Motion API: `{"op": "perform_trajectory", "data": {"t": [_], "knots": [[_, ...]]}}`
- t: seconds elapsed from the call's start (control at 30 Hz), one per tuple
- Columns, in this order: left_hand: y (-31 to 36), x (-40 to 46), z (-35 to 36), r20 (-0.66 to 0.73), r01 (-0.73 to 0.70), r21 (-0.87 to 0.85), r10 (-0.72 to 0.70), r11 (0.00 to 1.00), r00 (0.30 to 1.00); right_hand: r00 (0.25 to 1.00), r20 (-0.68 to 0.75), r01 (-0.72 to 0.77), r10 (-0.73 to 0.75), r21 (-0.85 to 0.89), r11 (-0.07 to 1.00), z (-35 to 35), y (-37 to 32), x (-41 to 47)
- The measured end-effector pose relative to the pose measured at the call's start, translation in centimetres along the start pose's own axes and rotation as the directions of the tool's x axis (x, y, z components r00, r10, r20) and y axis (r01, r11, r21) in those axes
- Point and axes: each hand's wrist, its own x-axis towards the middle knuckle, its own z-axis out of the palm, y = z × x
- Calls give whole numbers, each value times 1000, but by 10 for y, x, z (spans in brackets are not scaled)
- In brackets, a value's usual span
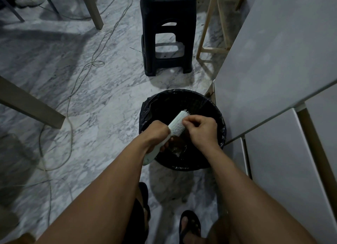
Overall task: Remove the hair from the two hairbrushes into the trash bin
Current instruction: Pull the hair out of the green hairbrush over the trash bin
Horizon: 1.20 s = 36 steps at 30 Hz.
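Note:
A pale white-green hairbrush (176, 122) is held over the round trash bin (217, 112), which is lined with a black bag. My left hand (156, 134) grips the brush by its handle, with the bristles facing right and up. My right hand (200, 128) is closed with its fingertips pinching at the bristles near the brush head; any hair between the fingers is too fine to see. Only one hairbrush is in view. Some crumpled trash lies at the bottom of the bin.
A black plastic stool (166, 34) with white tissue on top stands beyond the bin. A white table (273, 61) edges the right side. Wooden furniture legs (32, 107) and loose cables (76, 83) cross the marble floor at left. My sandalled feet (189, 225) are below.

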Motion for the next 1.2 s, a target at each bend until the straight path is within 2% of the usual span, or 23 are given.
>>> {"op": "perform_trajectory", "data": {"t": [0.1, 0.17, 0.23, 0.33, 0.4, 0.5, 0.7, 0.83, 0.87, 0.93, 1.03, 1.13, 1.2], "knots": [[-2, 0, -5, -34, 32, -80, -35, 996, 999, 992, -103, -77, 75, -16, 997, -16, 6, 12], [-2, -1, -8, -33, 43, -130, -48, 991, 998, 990, -99, -108, 99, -94, 990, -22, 11, 15], [-1, 0, -6, -14, 54, -147, -57, 988, 998, 996, -29, -90, 88, -120, 989, -21, 10, 14], [1, 0, -2, 8, 55, -123, -54, 991, 999, 987, 158, 41, -40, -7, 999, -9, 6, 6], [0, 2, -2, 16, 51, -94, -49, 994, 999, 969, 214, 126, -123, 0, 992, 1, 5, -2], [-2, 5, -2, 37, 64, -76, -61, 995, 997, 981, 114, 159, -155, -27, 987, 4, 2, -2], [-3, 6, -7, 16, 90, -122, -89, 988, 996, 991, -88, -97, 97, 3, 995, -14, 11, 15], [-1, 3, -9, -23, 60, -133, -63, 989, 998, 974, -194, -127, 117, -38, 991, -28, 12, 19], [-1, 2, -9, -26, 49, -131, -53, 990, 998, 980, -160, -127, 121, -27, 992, -28, 12, 19], [1, 0, -8, -15, 27, -114, -29, 993, 999, 991, 1, -136, 136, 34, 990, -23, 12, 19], [5, -2, -5, -2, -28, -37, 28, 999, 1000, 964, 197, -224, 181, 222, 949, -9, 11, 17], [7, -5, -5, -4, -68, -30, 68, 997, 998, 947, 258, -275, 191, 345, 897, -6, 6, 17], [7, -5, -6, -8, -76, -41, 76, 996, 997, 946, 262, -278, 193, 341, 898, -9, 10, 19]]}}
